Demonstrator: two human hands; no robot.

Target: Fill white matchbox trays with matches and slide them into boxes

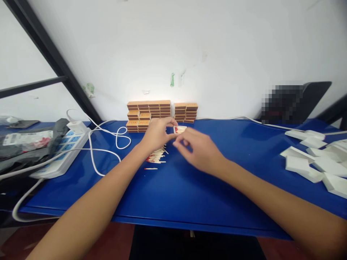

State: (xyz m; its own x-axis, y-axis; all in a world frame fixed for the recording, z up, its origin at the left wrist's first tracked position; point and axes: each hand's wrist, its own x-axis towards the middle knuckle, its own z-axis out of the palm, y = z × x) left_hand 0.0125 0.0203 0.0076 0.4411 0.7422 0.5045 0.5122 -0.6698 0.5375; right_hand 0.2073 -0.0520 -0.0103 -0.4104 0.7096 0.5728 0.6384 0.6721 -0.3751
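My left hand (pixel 157 134) is closed in a pinch on a small open matchbox tray (pixel 181 129) with red-tipped matches in it, held just above the blue table (pixel 189 195). My right hand (pixel 199 148) is beside it, fingers curled toward the tray; what it pinches, if anything, is too small to see. A loose pile of matches (pixel 156 156) lies on the table under my left hand, with one stray match (pixel 150 168) in front. Stacked orange matchboxes (pixel 149 113) and a second stack (pixel 185 112) stand against the wall behind.
A white power strip (pixel 63 151) with looping white cables (pixel 108 144) lies at the left, next to a grey plastic bag (pixel 29 144). Several white box parts (pixel 317 162) are scattered at the right. A dark object (pixel 314 99) leans on the wall.
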